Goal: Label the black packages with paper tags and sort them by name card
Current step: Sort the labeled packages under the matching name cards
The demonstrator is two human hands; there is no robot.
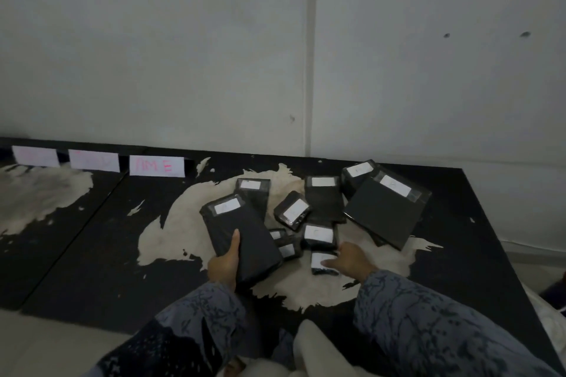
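A long black package (pixel 242 236) is gripped at its near end by the left hand (pixel 223 266), thumb laid along its top. The right hand (pixel 349 260) is stretched out, its fingers touching a small tagged package (pixel 321 263); a grip cannot be confirmed. Just beyond the long package a pile of tagged packages (pixel 321 202) is heaped on the black mat (pixel 92 239). Far left of it, three name cards (pixel 156 166) are propped along the wall (pixel 183 55).

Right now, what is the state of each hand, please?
Left hand: grips a long black package, thumb on top.
Right hand: fingers reach onto a small black package; grip cannot be told.
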